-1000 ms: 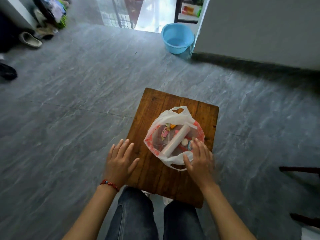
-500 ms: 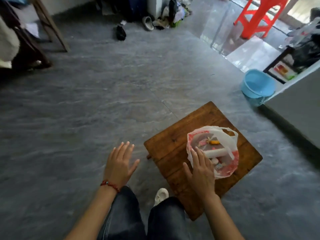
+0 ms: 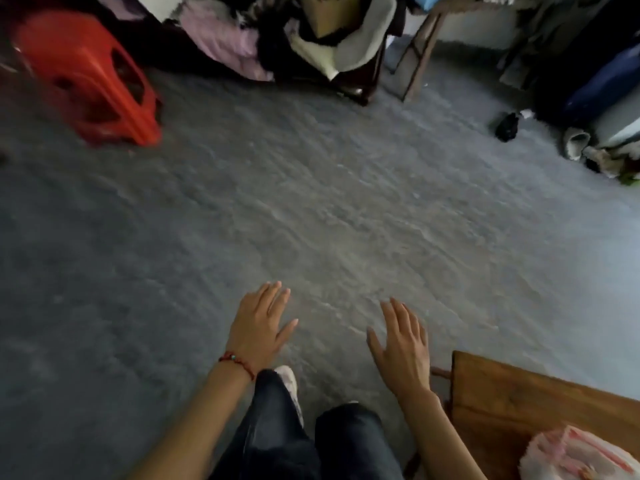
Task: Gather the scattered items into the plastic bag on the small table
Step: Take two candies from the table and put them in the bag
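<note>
Both hands hang empty over the grey floor (image 3: pixel 311 202), fingers straight and spread: the left hand (image 3: pixel 258 327) with a red bead bracelet (image 3: pixel 237 362) at the wrist, the right hand (image 3: pixel 403 344) just beside the small wooden table (image 3: pixel 502 396). Neither touches anything. The plastic bag (image 3: pixel 571 455) sits on the table at the picture's lower right corner, blurred, seemingly filled, which suggests the gathering is finished.

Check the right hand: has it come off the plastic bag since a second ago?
Yes. The right hand now hovers open over the floor, left of the small table, clear of the plastic bag.
</note>
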Available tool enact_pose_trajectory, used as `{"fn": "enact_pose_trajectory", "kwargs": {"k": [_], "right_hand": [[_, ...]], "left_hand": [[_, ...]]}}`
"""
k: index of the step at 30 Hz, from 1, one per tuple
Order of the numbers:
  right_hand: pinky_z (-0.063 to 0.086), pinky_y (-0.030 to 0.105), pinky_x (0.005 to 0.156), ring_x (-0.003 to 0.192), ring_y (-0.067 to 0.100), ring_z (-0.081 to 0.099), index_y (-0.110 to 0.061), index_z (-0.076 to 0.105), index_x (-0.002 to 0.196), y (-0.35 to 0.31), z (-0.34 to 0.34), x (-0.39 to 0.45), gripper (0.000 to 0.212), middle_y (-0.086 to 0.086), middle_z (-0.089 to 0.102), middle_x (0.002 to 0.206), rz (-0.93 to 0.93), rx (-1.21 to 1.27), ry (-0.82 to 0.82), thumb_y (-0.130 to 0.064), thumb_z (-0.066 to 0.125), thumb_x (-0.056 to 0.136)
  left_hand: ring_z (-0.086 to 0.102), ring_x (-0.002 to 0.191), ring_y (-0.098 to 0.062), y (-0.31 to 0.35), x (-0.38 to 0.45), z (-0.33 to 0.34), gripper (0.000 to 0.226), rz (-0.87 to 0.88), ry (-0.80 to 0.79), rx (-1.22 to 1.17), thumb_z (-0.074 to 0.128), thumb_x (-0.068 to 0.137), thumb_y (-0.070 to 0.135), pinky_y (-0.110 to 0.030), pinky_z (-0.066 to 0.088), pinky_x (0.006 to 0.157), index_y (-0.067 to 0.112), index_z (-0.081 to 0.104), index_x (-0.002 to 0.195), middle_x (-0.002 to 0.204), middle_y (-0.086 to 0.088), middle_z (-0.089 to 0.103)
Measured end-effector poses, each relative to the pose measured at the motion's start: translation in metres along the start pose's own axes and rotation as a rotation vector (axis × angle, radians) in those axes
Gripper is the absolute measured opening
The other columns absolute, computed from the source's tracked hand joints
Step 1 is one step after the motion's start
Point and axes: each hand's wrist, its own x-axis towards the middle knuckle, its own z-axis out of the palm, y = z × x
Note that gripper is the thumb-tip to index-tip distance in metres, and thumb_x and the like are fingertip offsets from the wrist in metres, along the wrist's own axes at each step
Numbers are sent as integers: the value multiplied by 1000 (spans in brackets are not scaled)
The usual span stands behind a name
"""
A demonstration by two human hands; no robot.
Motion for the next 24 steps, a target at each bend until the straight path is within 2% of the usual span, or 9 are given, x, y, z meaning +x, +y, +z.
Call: {"fn": "enact_pose_trajectory", "kwargs": {"k": [4, 10, 15, 18, 24], "right_hand": [[42, 49, 90, 114, 34, 52, -8, 52, 123, -88, 23, 46, 55, 16, 55, 126, -187, -6, -86, -43, 38, 83], [45, 47, 86, 109, 35, 55, -6, 55, 118, -192, 53, 104, 52, 16, 58, 121, -488, -18, -192, -42, 38, 83], [41, 47, 91, 114, 34, 52, -8, 50, 125, -269, 84, 153, 56, 15, 54, 126, -696, -41, -304, -45, 34, 86], [42, 48, 90, 111, 33, 54, -8, 50, 125, -314, 99, 183, 55, 15, 55, 125, -794, -36, -327, -44, 34, 86], [43, 49, 90, 111, 34, 54, -7, 50, 125, -415, 119, 260, 55, 16, 55, 124, -984, -13, -392, -43, 35, 87]], "left_hand": [[53, 111, -37, -74, -24, -31, 70, -212, 87, -19, 17, 95, 52, -52, 43, 91, -2, 55, 118, 121, -22, 56], [53, 108, -38, -145, -71, -56, 69, -530, 189, -70, 18, 95, 51, -53, 43, 91, -3, 57, 115, 118, -23, 57], [54, 107, -37, -195, -89, -68, 72, -789, 234, -112, 16, 94, 53, -45, 39, 94, -1, 58, 114, 117, -22, 58], [52, 110, -36, -225, -85, -75, 72, -873, 268, -121, 15, 94, 54, -49, 38, 94, -1, 56, 118, 121, -22, 56], [45, 111, -33, -287, -60, -118, 69, -1050, 354, -128, 17, 95, 50, -40, 26, 97, -3, 55, 117, 118, -24, 56]]}}
